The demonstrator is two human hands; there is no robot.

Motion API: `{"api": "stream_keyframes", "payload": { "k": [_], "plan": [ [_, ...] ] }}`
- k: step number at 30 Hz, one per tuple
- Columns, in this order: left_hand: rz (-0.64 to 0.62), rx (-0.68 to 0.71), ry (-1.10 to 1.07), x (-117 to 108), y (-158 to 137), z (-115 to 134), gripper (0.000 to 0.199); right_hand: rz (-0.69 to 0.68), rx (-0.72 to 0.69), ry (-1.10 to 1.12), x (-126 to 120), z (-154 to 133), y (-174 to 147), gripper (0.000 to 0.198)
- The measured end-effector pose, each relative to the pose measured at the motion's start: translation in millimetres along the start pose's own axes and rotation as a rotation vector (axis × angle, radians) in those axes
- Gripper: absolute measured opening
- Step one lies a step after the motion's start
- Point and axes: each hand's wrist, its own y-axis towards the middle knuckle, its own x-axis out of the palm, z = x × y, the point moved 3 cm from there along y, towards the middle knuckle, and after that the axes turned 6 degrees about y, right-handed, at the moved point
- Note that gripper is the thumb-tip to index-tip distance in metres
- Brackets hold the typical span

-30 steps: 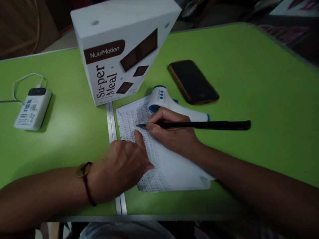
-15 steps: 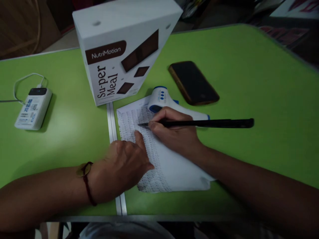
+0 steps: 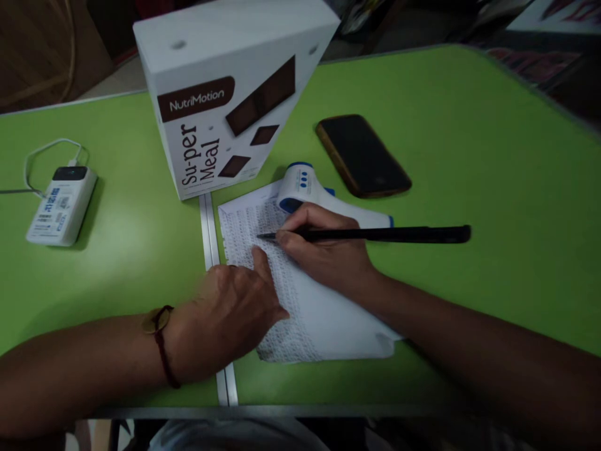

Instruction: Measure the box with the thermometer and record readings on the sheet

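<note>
A sheet of paper (image 3: 333,329) lies on the green table, with dense rows of small handwriting over its left part. My right hand (image 3: 328,250) grips a long black pen (image 3: 413,234) between thumb and fingers, its tip at the written rows. On the lower left of the sheet rests my left hand (image 3: 230,316), index finger and thumb stretched out and apart, the other fingers mostly hidden beneath. That index fingertip points at the writing just below the pen tip. A white and blue infrared thermometer (image 3: 306,183) lies across the paper's top edge, partly behind my right hand.
Behind the paper stands a large white NutriMotion box (image 3: 188,147). A dark phone in a brown case (image 3: 366,153) lies to the right of it. At the left is a white power bank (image 3: 59,210) with a cable. A metal seam (image 3: 209,235) crosses the table (image 3: 469,156).
The whole view has shifted very slightly. My right hand and the pen tilt a little differently, with the tip still at the writing. My left hand stays in place.
</note>
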Motion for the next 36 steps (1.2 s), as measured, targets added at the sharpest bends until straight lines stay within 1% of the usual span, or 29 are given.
{"api": "stream_keyframes", "payload": {
  "k": [3,6,8,10,14,18,22,32,36],
  "plan": [
    [0.002,0.002,0.000,0.1,0.0,0.2,0.076,0.006,-0.003,0.012,-0.1,-1.4,-1.4,0.016],
    [-0.031,-0.003,-0.011,1.1,1.1,0.0,0.077,-0.032,-0.009,0.016,0.7,-3.3,-2.1,0.016],
    [-0.019,0.000,-0.004,1.3,1.5,0.0,0.077,-0.059,-0.016,0.015,1.5,-3.8,-1.9,0.017],
    [-0.007,0.005,0.001,1.5,1.3,0.1,0.077,-0.065,-0.012,0.012,1.9,-3.4,-1.5,0.018],
    [-0.032,0.015,-0.006,2.4,0.8,0.3,0.076,-0.067,-0.020,0.003,2.2,-2.5,-1.4,0.018],
    [0.001,0.000,0.001,-0.6,1.7,-0.5,0.077,-0.084,-0.026,0.005,3.3,-2.9,-1.4,0.017],
    [-0.063,0.035,-0.004,-1.4,2.3,-0.2,0.075,-0.086,-0.035,0.030,4.7,-3.5,-0.9,0.013],
    [0.048,-0.005,0.025,1.2,-0.4,1.1,0.076,-0.087,0.006,-0.001,3.1,-3.4,-1.4,0.017],
    [0.060,-0.013,0.034,1.2,-1.3,1.5,0.078,-0.069,0.021,0.007,2.8,-3.0,-1.3,0.016]
  ]
}}
